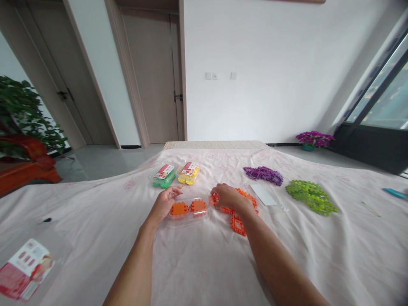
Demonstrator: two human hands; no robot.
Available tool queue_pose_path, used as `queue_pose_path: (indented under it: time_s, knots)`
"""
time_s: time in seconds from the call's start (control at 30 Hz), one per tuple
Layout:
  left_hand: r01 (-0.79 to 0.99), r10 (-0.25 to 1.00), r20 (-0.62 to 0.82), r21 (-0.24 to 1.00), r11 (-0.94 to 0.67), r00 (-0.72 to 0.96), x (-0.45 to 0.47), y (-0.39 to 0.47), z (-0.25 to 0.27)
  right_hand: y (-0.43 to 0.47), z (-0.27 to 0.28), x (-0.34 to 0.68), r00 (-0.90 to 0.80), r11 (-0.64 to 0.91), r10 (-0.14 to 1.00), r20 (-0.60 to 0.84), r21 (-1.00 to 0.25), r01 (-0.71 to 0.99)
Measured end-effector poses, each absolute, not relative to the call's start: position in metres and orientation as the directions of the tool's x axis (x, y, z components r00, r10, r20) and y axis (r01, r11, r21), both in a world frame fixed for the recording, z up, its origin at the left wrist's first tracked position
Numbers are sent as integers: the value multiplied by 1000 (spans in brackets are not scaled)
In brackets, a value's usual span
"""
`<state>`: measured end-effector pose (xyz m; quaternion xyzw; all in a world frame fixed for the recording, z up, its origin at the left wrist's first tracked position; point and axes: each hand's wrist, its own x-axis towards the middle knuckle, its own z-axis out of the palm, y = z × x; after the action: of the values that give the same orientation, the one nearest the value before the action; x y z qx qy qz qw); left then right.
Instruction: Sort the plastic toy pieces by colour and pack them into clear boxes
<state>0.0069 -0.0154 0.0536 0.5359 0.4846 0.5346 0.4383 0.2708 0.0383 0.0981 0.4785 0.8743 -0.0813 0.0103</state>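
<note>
A clear plastic container (200, 216) lies in front of me, with orange toothed building pieces (179, 208) inside it. My left hand (165, 201) rests at the container's left back edge, its fingers loosely spread and apart. Just beyond the container's right end, my right hand (228, 196) has its fingers closed on an orange building piece (213, 199). More orange pieces (238, 224) lie beneath and around that hand, which partly hides them.
Behind are closed packs of green pieces (164, 182) and yellow pieces (188, 177). On the right lie purple pieces (264, 174), a white card (263, 194), lime-green pieces (310, 196) and a blue object (394, 193). A labelled plastic bag (27, 267) lies front left on the bedspread (197, 263).
</note>
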Motion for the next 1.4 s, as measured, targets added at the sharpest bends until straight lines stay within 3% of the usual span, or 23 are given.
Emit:
queue_pose_path:
  time_s: [0.17,0.3,0.43,0.6,0.93,1.17,1.4]
  knots:
    - [50,988,148,988,-146,-37,7,-15,53,40,101,275,-483,474,875,-37,-134,870]
    - [61,987,156,986,-154,-31,7,-15,52,42,111,278,-383,416,908,173,-240,877]
    - [91,981,193,977,-190,-20,6,-14,50,35,121,266,-473,554,831,292,-370,745]
    - [93,981,195,977,-194,-1,7,-14,49,20,120,243,-640,675,735,222,-327,662]
    - [51,987,161,985,-162,22,11,-16,53,17,113,237,-732,732,680,54,-111,672]
    - [61,988,156,986,-156,10,15,-18,57,13,119,236,-728,715,686,-15,-173,677]
    - [75,987,159,984,-159,16,9,-18,54,27,135,267,-571,564,813,111,-390,728]
